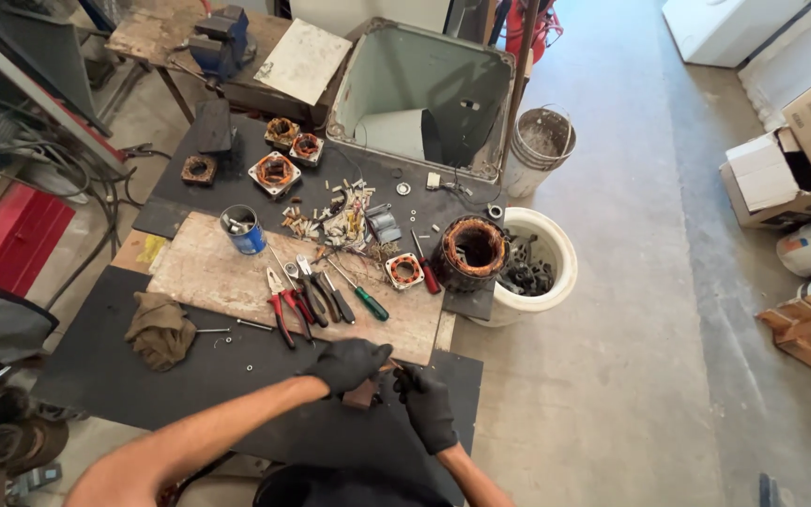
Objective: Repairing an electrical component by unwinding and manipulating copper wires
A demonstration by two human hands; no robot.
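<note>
Down at the near edge of the bench, a small brown block (360, 391) is held between two gloved hands.

It is gripped under the left hand (347, 364); the right hand (427, 406) is closed just beside it, pliers (281, 306) lying beyond.

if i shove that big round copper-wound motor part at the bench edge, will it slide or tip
The large stator looks like thick metal packed with copper windings, so probably heavy and stiff. It sits at the bench edge above the white bucket, so a shove may drop it.
</note>
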